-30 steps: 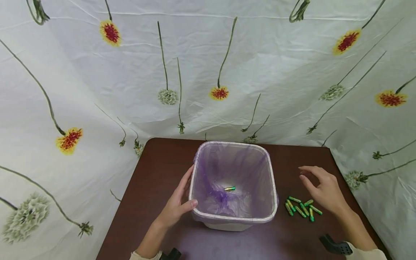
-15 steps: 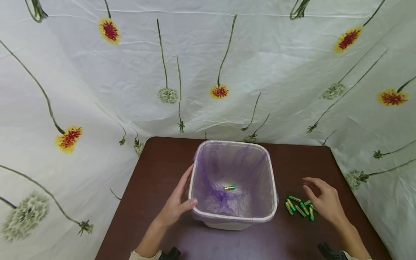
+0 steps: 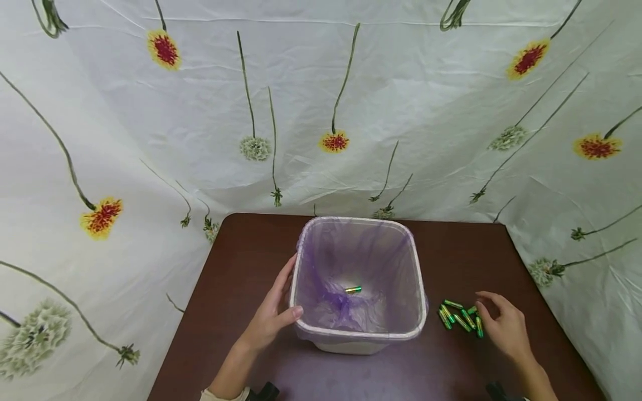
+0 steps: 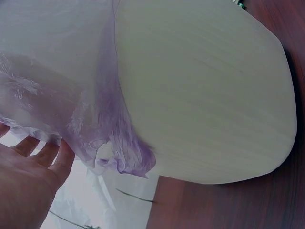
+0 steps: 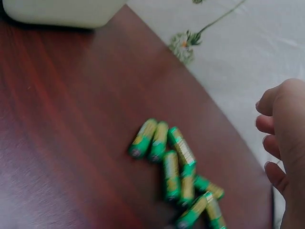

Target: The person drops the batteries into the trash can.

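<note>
A white trash bin (image 3: pixel 412 328) lined with a thin purple bag (image 3: pixel 321 262) stands on the table. One green-and-gold battery (image 3: pixel 353 289) lies on the liner at the bottom. My left hand (image 3: pixel 271 317) holds the bin's left side, thumb at the rim and fingers outside; in the left wrist view, its fingers (image 4: pixel 59 164) are against the bag. Several loose batteries (image 3: pixel 461 321) lie in a cluster right of the bin, closer in the right wrist view (image 5: pixel 171 174). My right hand (image 3: pixel 506 328) is over the cluster's right edge, fingers loosely bent, with nothing visible in them.
The dark brown table (image 3: pixel 251 245) has its right edge close beyond my right hand. A white cloth (image 3: pixel 301 83) printed with flowers hangs behind the table and along both sides. The bag's edge (image 4: pixel 128 152) hangs loose outside the bin.
My right hand has come down and toward me, to the right edge of the batteries, covering part of them. The left hand and the bin stay in place.
</note>
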Available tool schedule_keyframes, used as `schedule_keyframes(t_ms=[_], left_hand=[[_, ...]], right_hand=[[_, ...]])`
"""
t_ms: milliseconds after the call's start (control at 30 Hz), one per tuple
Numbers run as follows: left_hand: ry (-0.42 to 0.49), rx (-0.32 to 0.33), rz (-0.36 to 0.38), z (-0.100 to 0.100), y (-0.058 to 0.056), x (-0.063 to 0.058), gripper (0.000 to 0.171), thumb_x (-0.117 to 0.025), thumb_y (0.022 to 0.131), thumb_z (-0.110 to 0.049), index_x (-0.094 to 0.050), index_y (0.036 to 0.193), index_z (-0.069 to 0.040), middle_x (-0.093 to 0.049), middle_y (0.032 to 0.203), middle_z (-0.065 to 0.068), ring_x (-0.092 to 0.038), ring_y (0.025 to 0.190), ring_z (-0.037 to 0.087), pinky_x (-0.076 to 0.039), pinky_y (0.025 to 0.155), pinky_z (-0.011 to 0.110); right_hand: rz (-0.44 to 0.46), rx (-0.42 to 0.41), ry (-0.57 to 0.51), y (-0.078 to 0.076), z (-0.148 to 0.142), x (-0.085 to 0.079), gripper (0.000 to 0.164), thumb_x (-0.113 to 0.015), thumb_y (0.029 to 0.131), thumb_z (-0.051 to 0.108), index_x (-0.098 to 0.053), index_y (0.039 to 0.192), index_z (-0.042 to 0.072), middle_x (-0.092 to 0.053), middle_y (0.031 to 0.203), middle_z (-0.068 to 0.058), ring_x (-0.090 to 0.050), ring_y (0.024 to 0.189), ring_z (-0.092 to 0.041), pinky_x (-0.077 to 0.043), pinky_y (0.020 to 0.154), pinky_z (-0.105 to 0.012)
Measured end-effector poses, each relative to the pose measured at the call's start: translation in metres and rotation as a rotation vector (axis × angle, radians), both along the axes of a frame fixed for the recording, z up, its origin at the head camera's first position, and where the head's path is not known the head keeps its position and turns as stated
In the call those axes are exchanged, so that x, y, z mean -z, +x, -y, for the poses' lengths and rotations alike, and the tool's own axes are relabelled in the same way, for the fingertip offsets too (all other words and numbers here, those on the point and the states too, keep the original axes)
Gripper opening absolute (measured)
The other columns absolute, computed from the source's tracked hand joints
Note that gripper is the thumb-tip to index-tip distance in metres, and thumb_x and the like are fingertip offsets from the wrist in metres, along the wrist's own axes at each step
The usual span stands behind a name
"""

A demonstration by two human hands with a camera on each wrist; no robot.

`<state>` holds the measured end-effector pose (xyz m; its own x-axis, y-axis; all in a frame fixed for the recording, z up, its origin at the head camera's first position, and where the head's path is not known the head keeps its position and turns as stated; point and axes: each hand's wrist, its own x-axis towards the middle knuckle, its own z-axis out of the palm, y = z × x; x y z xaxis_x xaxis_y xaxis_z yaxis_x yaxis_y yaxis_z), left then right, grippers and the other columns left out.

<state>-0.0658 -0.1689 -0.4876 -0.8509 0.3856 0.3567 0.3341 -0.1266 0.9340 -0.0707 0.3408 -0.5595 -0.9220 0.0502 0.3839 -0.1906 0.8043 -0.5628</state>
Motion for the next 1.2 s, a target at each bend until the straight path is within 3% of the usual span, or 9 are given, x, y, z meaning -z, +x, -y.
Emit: schedule_keyframes(t_ms=[133, 200, 367, 467, 767, 1200], left_hand=[[-0.002, -0.002, 0.004, -0.001, 0.000, 0.000, 0.089, -0.065, 0.096, -0.016, -0.013, 0.168, -0.016, -0.014, 0.170, 0.013, -0.031, 0.149, 0.026, -0.033, 0.114, 0.031], [-0.007, -0.006, 0.006, -0.001, 0.000, -0.001, 0.089, -0.065, 0.096, -0.016, -0.012, 0.168, -0.017, -0.014, 0.170, 0.012, -0.031, 0.149, 0.026, -0.034, 0.114, 0.032], [-0.008, -0.013, 0.009, 0.002, 0.003, -0.003, 0.089, -0.064, 0.095, -0.015, -0.012, 0.168, -0.016, -0.013, 0.170, 0.014, -0.031, 0.149, 0.025, -0.035, 0.113, 0.031], [-0.004, -0.006, 0.016, 0.002, 0.003, -0.004, 0.088, -0.063, 0.096, -0.015, -0.012, 0.168, -0.017, -0.012, 0.170, 0.013, -0.030, 0.149, 0.025, -0.034, 0.113, 0.031], [-0.005, -0.015, 0.012, 0.001, 0.000, -0.001, 0.088, -0.064, 0.096, -0.019, -0.012, 0.168, -0.017, -0.013, 0.170, 0.012, -0.031, 0.148, 0.025, -0.034, 0.113, 0.031], [0.001, 0.000, 0.021, -0.001, -0.001, 0.003, 0.087, -0.063, 0.096, -0.019, -0.013, 0.168, -0.018, -0.013, 0.170, 0.012, -0.029, 0.149, 0.027, -0.033, 0.114, 0.032]], right_hand=[[-0.007, 0.096, -0.009, 0.006, -0.004, 0.020, 0.022, -0.074, 0.092, -0.001, -0.074, 0.114, 0.002, -0.070, 0.108, -0.018, -0.055, 0.075, -0.005, -0.041, 0.062, -0.018], [-0.030, 0.152, -0.022, 0.008, -0.007, 0.030, 0.022, -0.073, 0.090, -0.004, -0.074, 0.112, 0.001, -0.070, 0.108, -0.019, -0.057, 0.078, -0.012, -0.042, 0.065, -0.022], [-0.031, 0.202, -0.066, 0.010, -0.015, 0.052, 0.024, -0.070, 0.088, -0.008, -0.073, 0.112, -0.003, -0.066, 0.114, -0.026, -0.057, 0.096, -0.043, -0.043, 0.079, -0.057], [0.014, 0.205, -0.085, 0.010, -0.020, 0.060, 0.026, -0.067, 0.087, -0.009, -0.072, 0.112, -0.003, -0.063, 0.118, -0.028, -0.053, 0.108, -0.051, -0.038, 0.087, -0.067], [0.185, 0.205, -0.064, 0.013, -0.030, 0.073, 0.026, -0.062, 0.092, -0.006, -0.068, 0.117, -0.006, -0.057, 0.124, -0.034, -0.049, 0.113, -0.055, -0.032, 0.095, -0.071], [0.183, 0.195, -0.021, 0.017, -0.037, 0.082, 0.021, -0.066, 0.096, -0.004, -0.068, 0.116, -0.005, -0.058, 0.120, -0.032, -0.051, 0.111, -0.053, -0.035, 0.093, -0.070]])
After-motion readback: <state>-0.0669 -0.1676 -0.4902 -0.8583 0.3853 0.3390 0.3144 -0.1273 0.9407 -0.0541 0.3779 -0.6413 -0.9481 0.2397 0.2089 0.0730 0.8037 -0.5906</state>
